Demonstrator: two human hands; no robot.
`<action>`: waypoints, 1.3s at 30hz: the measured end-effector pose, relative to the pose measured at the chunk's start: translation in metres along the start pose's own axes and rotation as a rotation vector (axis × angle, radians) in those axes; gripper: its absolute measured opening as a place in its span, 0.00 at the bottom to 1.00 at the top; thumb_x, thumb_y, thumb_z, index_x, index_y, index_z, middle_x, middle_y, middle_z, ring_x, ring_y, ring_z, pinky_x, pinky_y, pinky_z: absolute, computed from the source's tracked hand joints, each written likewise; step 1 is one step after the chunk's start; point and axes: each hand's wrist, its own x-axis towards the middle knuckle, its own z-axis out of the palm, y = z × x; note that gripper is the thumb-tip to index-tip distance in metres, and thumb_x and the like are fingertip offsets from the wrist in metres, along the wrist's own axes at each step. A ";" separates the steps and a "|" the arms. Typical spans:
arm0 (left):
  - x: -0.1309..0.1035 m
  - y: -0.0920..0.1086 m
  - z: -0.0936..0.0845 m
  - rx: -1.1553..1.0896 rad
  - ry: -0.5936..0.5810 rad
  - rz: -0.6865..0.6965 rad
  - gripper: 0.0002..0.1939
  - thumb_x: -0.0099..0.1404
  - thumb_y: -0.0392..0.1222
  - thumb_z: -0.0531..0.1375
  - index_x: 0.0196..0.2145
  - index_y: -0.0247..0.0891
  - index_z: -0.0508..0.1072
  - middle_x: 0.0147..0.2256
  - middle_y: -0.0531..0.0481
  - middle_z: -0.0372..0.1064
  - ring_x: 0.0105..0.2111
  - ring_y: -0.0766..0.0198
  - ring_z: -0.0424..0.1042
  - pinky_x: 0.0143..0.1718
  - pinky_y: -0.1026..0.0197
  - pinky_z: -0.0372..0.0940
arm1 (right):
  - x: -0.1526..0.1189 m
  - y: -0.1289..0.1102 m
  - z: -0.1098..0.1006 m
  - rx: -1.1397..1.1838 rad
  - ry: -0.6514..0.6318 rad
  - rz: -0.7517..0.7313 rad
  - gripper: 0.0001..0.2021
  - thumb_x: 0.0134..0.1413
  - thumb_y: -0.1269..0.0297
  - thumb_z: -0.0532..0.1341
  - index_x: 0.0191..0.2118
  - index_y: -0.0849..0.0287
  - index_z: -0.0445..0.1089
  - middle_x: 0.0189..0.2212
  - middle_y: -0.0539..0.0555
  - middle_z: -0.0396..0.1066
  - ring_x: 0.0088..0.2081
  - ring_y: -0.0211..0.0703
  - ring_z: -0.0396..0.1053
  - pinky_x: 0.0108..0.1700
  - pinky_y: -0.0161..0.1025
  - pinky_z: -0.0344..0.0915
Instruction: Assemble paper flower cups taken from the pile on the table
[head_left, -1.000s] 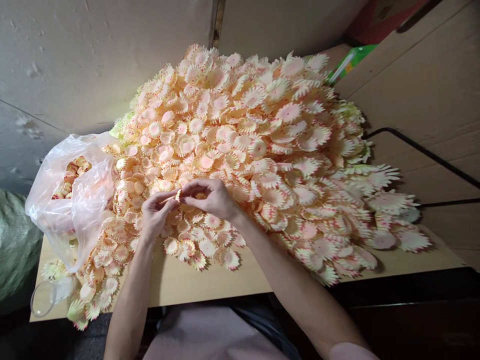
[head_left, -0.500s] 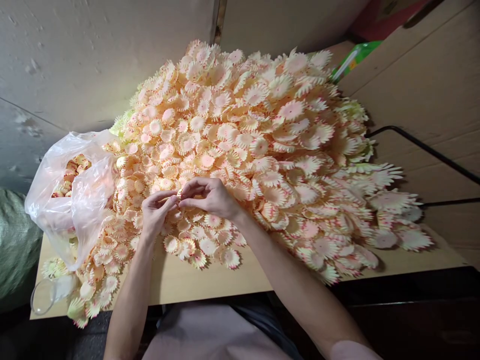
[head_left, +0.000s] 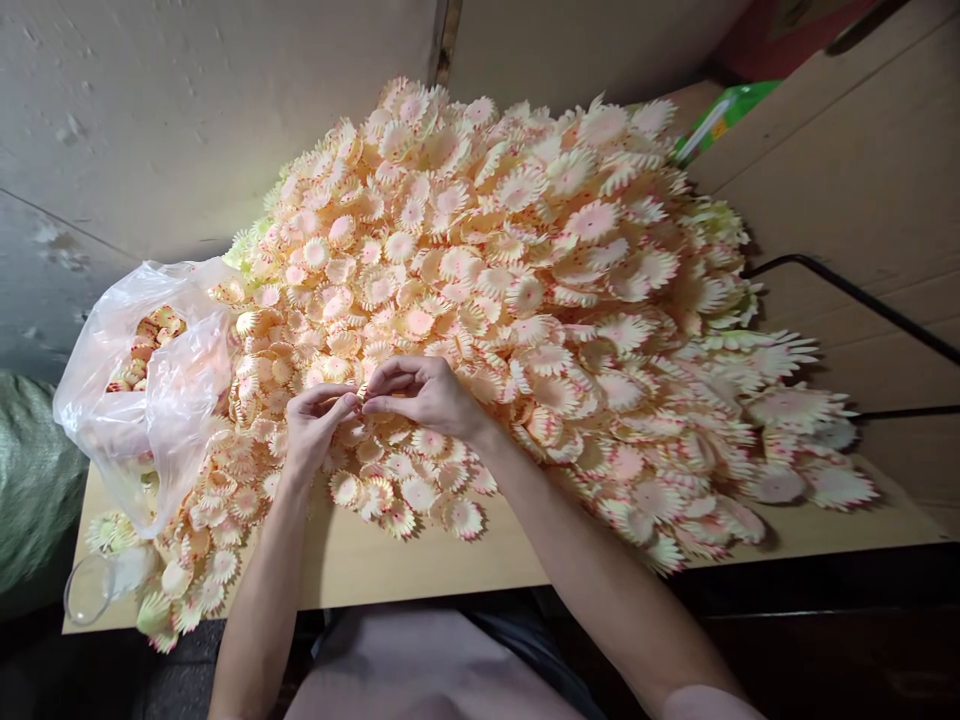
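Note:
A large heap of cream and pink artificial flower pieces (head_left: 480, 270), round with notched edges, covers most of the table. Over the front of the heap, my left hand (head_left: 319, 415) and my right hand (head_left: 420, 395) meet fingertip to fingertip. Between them is a small cream flower piece (head_left: 361, 391) with a dark-striped edge, pinched from both sides. The fingers hide most of it, so its full shape is unclear. Loose flower pieces (head_left: 416, 490) lie just below my hands.
At the left stands a crumpled clear plastic bag (head_left: 184, 400) with small rolled pieces (head_left: 154, 340) inside. A clear cup (head_left: 90, 588) lies by the table's (head_left: 420, 570) front left corner. Cardboard (head_left: 840, 200) and a black metal rod (head_left: 862, 290) border the right. A green sack (head_left: 34, 490) sits far left.
The view has shifted slightly, so the heap sits a little farther right in the picture. Both hands keep the same pinch on the small flower piece.

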 end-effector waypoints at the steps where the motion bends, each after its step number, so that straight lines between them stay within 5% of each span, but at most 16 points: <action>1: 0.000 0.000 0.000 0.002 0.000 -0.006 0.12 0.50 0.47 0.73 0.30 0.38 0.82 0.31 0.47 0.79 0.28 0.65 0.77 0.29 0.66 0.73 | 0.000 0.000 0.000 -0.002 -0.001 -0.001 0.16 0.37 0.59 0.76 0.31 0.60 0.74 0.29 0.52 0.79 0.33 0.44 0.79 0.39 0.39 0.78; 39: 0.003 -0.004 -0.003 0.050 -0.018 0.016 0.12 0.49 0.46 0.73 0.29 0.37 0.81 0.31 0.47 0.79 0.29 0.64 0.78 0.31 0.65 0.73 | -0.002 0.001 -0.006 -0.012 -0.050 0.001 0.14 0.40 0.62 0.75 0.33 0.60 0.73 0.30 0.52 0.78 0.34 0.43 0.78 0.41 0.41 0.77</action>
